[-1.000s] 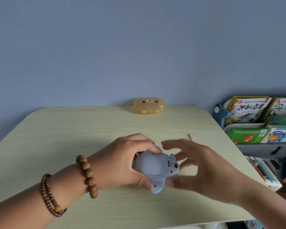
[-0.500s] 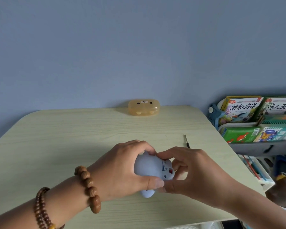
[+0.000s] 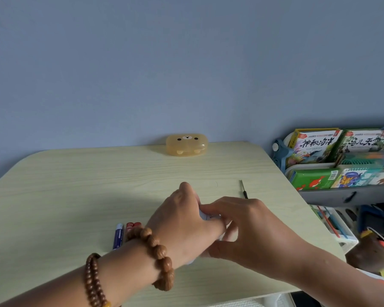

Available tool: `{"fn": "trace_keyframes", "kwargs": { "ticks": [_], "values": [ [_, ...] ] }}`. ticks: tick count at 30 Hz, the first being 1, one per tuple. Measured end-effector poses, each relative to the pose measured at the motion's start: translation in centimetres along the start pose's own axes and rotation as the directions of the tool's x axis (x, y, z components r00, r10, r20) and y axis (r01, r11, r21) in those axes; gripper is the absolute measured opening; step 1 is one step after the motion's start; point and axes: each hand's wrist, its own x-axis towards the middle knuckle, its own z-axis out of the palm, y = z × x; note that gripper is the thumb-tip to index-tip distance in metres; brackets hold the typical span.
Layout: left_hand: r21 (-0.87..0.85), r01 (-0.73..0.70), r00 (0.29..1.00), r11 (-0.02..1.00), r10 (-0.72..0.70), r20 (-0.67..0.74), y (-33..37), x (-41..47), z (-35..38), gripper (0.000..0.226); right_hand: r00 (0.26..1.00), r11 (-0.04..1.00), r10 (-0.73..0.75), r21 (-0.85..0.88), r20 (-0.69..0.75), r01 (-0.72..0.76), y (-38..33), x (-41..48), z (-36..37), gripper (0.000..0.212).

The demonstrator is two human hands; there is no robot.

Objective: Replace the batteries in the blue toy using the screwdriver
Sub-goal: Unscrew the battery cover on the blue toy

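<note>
The blue toy (image 3: 205,214) is almost fully hidden between my two hands near the table's front; only a small pale-blue patch shows. My left hand (image 3: 182,224), with bead bracelets on its wrist, wraps the toy from the left. My right hand (image 3: 244,227) closes on it from the right, fingertips at its top. Two batteries lie just left of my left wrist: a blue one (image 3: 118,235) and a red one (image 3: 131,227). The screwdriver (image 3: 243,189) lies on the table beyond my right hand, partly covered by it.
A translucent orange bear-face box (image 3: 186,144) sits at the far edge of the light wooden table (image 3: 75,191). A rack of children's books (image 3: 341,160) stands right of the table, with bins below it. A blue wall is behind.
My left hand has rolled over the toy, hiding nearly all of it, and my right hand has closed in on top. The batteries have come into view beside my left wrist.
</note>
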Motion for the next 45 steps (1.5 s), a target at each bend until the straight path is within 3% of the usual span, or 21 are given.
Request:
{"fn": "trace_keyframes", "kwargs": {
  "ticks": [4,9,20,45],
  "values": [
    [-0.043,0.084,0.995,0.996,-0.082,0.052,0.6,0.4,0.1,0.059,0.997,0.993,0.076,0.096,-0.026,-0.073,-0.2,0.0,0.4,0.037],
    [0.011,0.047,0.999,0.999,-0.047,0.001,0.8,0.5,0.8,0.044,0.986,0.971,0.167,0.178,-0.018,-0.161,-0.1,0.0,0.7,0.043],
    [0.089,0.001,1.000,0.996,0.000,-0.012,1.3,0.5,0.9,0.038,0.986,0.976,0.165,0.148,-0.013,-0.161,-0.9,0.1,0.3,0.043],
    [0.043,-0.002,1.000,0.999,0.002,-0.006,1.1,0.4,0.4,0.033,0.985,0.975,0.171,0.138,0.023,-0.172,-1.1,0.4,0.2,0.043]
  ]
}}
